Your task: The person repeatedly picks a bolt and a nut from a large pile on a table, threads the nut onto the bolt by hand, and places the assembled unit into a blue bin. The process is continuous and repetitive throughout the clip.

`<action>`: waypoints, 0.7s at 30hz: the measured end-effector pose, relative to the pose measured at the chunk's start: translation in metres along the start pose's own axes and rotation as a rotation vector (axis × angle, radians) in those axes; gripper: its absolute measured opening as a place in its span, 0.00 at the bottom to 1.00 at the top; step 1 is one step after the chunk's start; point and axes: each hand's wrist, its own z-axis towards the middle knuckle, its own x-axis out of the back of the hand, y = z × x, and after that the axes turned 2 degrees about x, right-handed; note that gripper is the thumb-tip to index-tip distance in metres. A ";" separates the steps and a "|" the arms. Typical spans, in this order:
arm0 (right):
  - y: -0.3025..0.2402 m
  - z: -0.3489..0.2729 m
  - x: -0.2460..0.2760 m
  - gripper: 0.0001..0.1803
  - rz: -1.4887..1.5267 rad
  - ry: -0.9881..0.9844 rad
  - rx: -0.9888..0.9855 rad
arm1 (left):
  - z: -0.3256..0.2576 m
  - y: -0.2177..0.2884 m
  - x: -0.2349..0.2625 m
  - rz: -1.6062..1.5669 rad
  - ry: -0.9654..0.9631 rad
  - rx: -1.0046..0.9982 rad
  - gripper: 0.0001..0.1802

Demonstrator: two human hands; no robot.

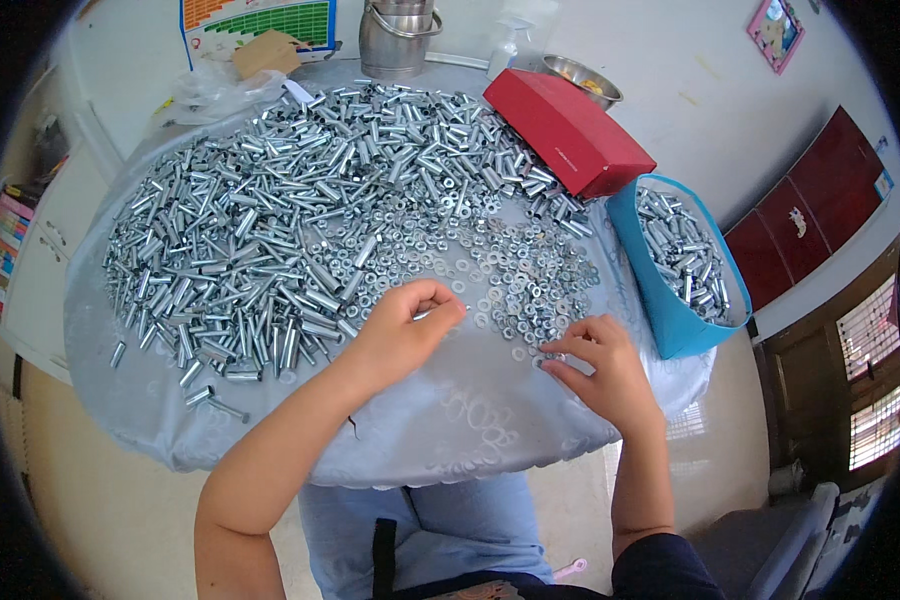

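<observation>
My left hand [410, 325] is over the near middle of the table, its thumb and forefinger pinched together. A small shiny metal bit shows at its fingertips, too small to name. Lower right of the loose washers, my right hand [610, 372] has its thumb and forefinger closing on a small washer [537, 362]. Between and beyond the hands lies a spread of loose washers and nuts [530, 285]. A large heap of silver metal sleeves and bolts [260, 220] covers the left and far parts of the table.
A blue fabric bin [670, 318] holding metal sleeve parts stands at the right edge. Behind it are a red box [570, 130] and a steel bowl [582, 80]. A metal pail [392, 45] and a plastic bag [215, 92] sit at the far side of the cloth-covered table [440, 425].
</observation>
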 end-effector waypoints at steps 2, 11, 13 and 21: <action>0.001 -0.007 -0.004 0.09 -0.002 0.017 -0.004 | -0.002 0.005 0.000 -0.004 -0.006 0.050 0.10; -0.010 -0.007 -0.013 0.07 0.264 0.072 -0.096 | -0.002 0.002 0.001 0.067 -0.077 0.064 0.08; -0.015 -0.003 -0.014 0.06 0.506 0.033 -0.232 | -0.003 0.003 0.001 0.049 -0.137 0.082 0.08; -0.036 0.016 -0.037 0.06 1.179 0.092 -0.407 | -0.009 0.013 -0.001 -0.122 -0.375 0.123 0.07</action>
